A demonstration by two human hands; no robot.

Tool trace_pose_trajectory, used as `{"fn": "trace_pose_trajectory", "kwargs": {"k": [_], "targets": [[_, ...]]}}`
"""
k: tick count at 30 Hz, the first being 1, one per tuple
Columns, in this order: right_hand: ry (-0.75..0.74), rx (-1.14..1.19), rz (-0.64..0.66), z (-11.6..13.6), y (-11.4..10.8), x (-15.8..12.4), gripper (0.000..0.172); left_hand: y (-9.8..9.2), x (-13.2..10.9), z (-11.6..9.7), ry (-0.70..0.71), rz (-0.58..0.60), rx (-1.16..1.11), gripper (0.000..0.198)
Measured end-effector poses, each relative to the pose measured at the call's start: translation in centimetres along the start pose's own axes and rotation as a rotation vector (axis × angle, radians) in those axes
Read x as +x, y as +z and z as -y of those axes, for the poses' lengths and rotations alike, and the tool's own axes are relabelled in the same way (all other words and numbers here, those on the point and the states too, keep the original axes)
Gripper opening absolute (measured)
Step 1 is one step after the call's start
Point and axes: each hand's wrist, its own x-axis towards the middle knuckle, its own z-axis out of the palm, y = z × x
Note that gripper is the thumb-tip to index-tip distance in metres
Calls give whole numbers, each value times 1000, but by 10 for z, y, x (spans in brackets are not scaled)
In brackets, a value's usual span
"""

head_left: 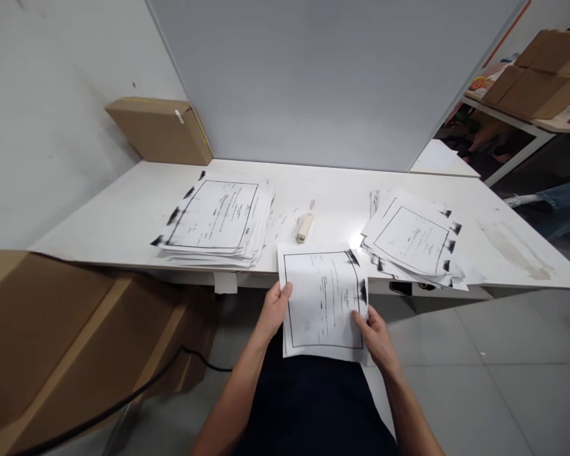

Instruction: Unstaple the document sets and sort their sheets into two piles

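Observation:
I hold a small set of printed sheets (322, 303) with a black border in front of the table edge, above my lap. My left hand (274, 308) grips its left edge, thumb on top. My right hand (376, 335) grips the lower right edge. Both hands are closed on the paper. On the white table (123, 215) a pile of similar sheets (218, 218) lies at the left and another pile (414, 244) at the right. A beige stapler (305, 226) lies between the piles, just beyond the held sheets.
A grey partition panel (323, 82) stands along the table's back. A cardboard box (160, 130) leans at the back left; larger cartons (66, 342) and a black cable (123, 396) are on the floor at left. More boxes (541, 76) sit on a far right table.

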Motion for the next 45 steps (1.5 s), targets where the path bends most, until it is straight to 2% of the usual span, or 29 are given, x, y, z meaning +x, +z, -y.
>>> {"fn": "trace_pose_trajectory", "kwargs": {"k": [4,8,13,16,18,22,29,34,37,39,42,44,45], "targets": [[-154,-9,-71,21,-1,10,33,1,-5,-35,176,-2,57,35],[-331,-7,-40,67,5,26,27,1,-1,-81,430,-53,94,27],[-594,21,-45,127,27,54,27,10,17,-132,778,-119,72,23],[-668,44,-27,141,39,73,27,11,32,-148,881,-120,100,29],[-673,56,26,139,45,85,30,10,42,-149,890,-111,128,32],[-651,74,108,125,52,100,37,9,52,-140,817,-39,160,35],[-638,36,41,122,50,104,33,15,51,-139,831,-62,115,35],[-600,59,95,107,50,109,32,14,53,-133,758,-81,82,33],[-549,4,83,99,48,115,27,13,57,-126,747,-101,16,30],[-550,-70,50,104,42,115,25,9,59,-123,728,-119,-40,28],[-679,-301,-85,132,23,105,23,-2,63,-119,671,-162,-116,28],[-814,-540,-182,159,7,91,20,-12,63,-117,670,-185,-115,43],[-872,-669,-187,173,0,83,19,-17,63,-115,678,-196,-79,54]]}}
